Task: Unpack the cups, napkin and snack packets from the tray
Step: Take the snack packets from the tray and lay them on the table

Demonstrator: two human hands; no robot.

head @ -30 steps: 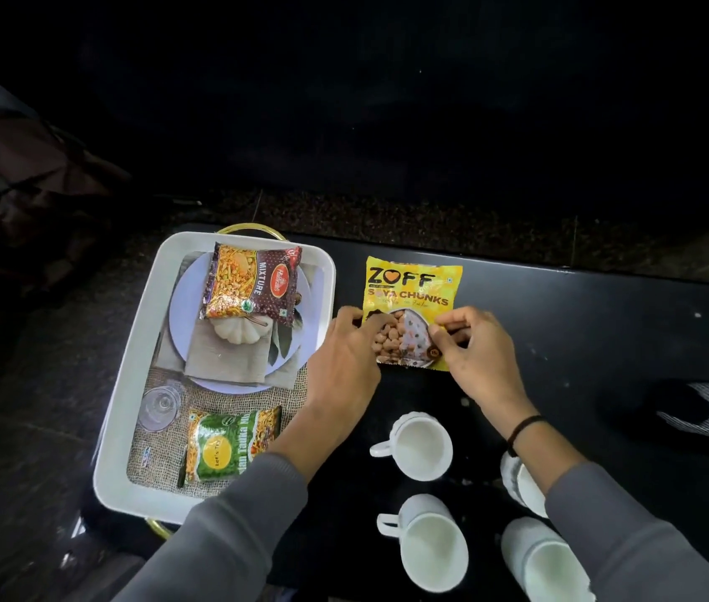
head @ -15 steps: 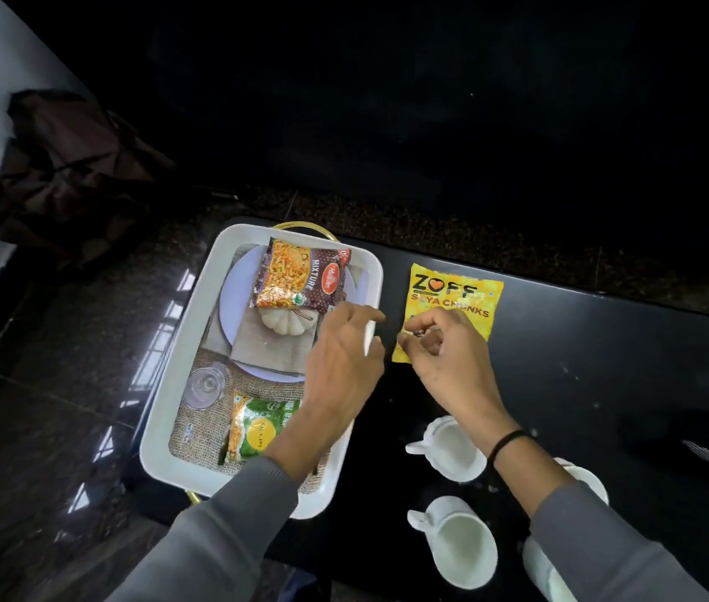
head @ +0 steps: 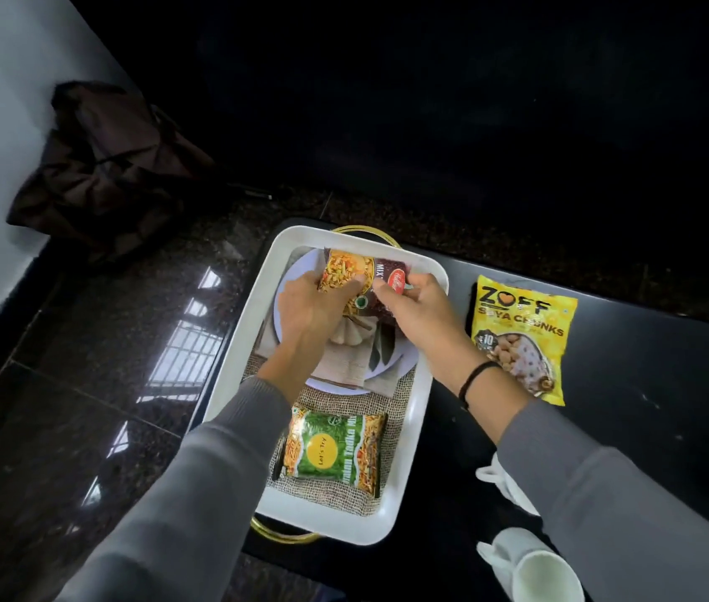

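Note:
A white tray (head: 413,445) with gold handles sits on the black table. Over its far end both hands grip the maroon and yellow mixture packet (head: 354,273): my left hand (head: 311,304) on its left edge, my right hand (head: 420,312) on its right. Under them lie a folded beige napkin (head: 348,362) and a white pumpkin-shaped piece on a pale plate (head: 402,360). A green snack packet (head: 335,449) lies on burlap at the tray's near end. The yellow soya chunks packet (head: 522,332) rests on the table right of the tray. White cups (head: 530,567) stand at the lower right.
A dark bag (head: 113,167) is slumped on the polished stone floor by the white wall at the left. The black table (head: 656,384) stretches to the right of the tray. Its far edge runs just behind the tray.
Both hands left the yellow soya chunks packet on the table, moved left over the tray and took hold of the mixture packet. The camera view has swung left.

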